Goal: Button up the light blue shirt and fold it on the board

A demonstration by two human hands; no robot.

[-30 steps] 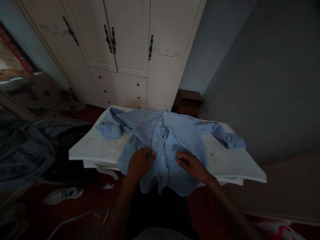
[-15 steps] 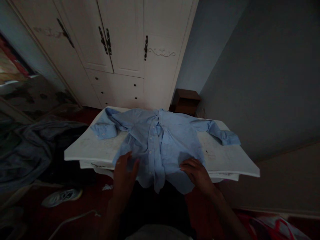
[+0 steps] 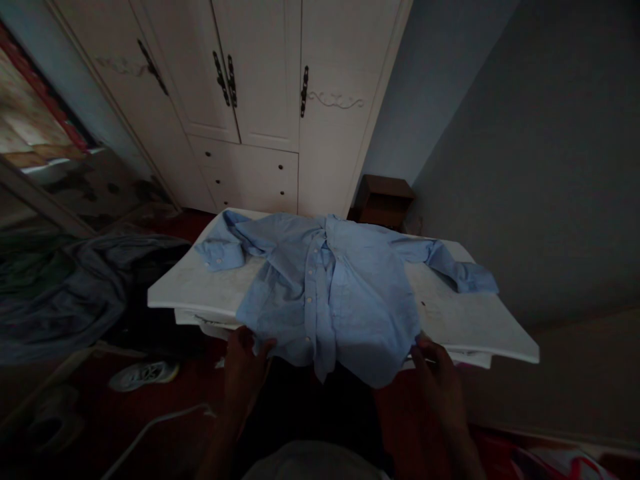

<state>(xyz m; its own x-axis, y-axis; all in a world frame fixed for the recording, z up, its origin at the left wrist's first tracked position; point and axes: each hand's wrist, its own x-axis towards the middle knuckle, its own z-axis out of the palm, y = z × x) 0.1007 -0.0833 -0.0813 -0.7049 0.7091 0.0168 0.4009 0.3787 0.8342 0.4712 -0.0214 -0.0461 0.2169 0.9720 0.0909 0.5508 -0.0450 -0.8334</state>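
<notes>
A light blue button-up shirt (image 3: pixel 330 287) lies front up on a white board (image 3: pixel 460 320), its sleeves spread to both sides and its hem hanging over the near edge. My left hand (image 3: pixel 243 367) is closed on the hem's left corner. At the hem's right corner my right hand (image 3: pixel 440 373) is closed on the cloth in the same way. Both hands sit just below the board's near edge.
A white wardrobe (image 3: pixel 260 100) with dark handles and drawers stands behind the board. A small brown stool (image 3: pixel 383 200) is beside it. Dark clothes (image 3: pixel 75 287) are heaped at the left, with a shoe (image 3: pixel 143 375) on the red floor. A grey wall rises at the right.
Both hands slid from the middle of the shirt front outward and down to the hem's corners and took hold there. The front now lies flatter.
</notes>
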